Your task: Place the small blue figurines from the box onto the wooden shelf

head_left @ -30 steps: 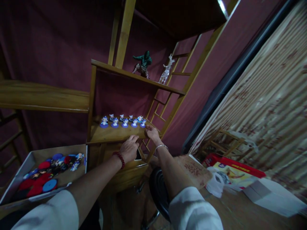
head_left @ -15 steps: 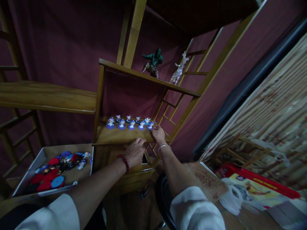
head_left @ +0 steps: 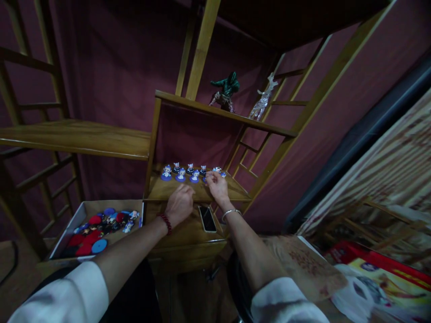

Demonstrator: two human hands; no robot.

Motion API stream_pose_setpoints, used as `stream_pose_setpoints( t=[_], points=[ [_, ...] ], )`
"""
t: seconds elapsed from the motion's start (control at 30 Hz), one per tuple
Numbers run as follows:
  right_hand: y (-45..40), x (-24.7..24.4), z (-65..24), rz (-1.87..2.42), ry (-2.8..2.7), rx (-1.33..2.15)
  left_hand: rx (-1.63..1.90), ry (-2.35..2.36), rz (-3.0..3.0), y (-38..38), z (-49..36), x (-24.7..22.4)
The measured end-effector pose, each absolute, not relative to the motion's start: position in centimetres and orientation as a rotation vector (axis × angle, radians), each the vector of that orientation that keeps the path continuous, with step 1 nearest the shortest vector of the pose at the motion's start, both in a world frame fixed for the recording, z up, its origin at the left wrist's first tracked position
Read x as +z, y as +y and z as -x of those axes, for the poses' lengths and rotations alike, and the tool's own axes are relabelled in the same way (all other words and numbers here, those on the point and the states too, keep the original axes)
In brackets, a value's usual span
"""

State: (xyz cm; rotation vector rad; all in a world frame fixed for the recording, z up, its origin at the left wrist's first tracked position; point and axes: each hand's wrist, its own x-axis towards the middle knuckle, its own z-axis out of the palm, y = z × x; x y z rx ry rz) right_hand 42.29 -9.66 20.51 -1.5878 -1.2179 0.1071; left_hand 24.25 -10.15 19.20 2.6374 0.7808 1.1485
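Small purple-and-white figurines (head_left: 181,175) on round purple bases line the front of a wooden shelf (head_left: 168,193). Behind them is a row of darker figurines (head_left: 190,168). My right hand (head_left: 218,186), with a silver bangle at the wrist, pinches the fourth front-row figurine (head_left: 204,179), which it mostly covers. Another figurine (head_left: 223,175) shows just beyond its knuckles. My left hand (head_left: 180,202), wearing a red bead bracelet, hovers near the shelf's front edge with its fingers curled in. Nothing shows in it.
At lower left, a cardboard box (head_left: 79,211) holds red, blue and black figurine pieces. A phone (head_left: 207,219) lies on the lower surface. Above stand a green hooded statue (head_left: 226,92) and a clear deer figure (head_left: 264,99). Bags and a red box (head_left: 350,251) sit at right.
My right hand has shifted left from the last front-row figurine to the one beside it. My left hand has drawn back and curled, uncovering the phone. The view has swung left.
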Motion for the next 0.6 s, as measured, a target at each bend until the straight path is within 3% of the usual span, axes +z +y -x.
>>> stream_pose_setpoints(
  t=[0.23,0.6],
  points=[
    [-8.9,20.3,-37.9,1.549,-1.377,0.242,1.229,1.234,-2.457,-7.3,-20.4,19.8],
    [-8.1,21.0,-36.2,1.950,-1.580,0.061,1.047,1.326,-2.478,-6.8,-20.7,19.5]
  ],
)
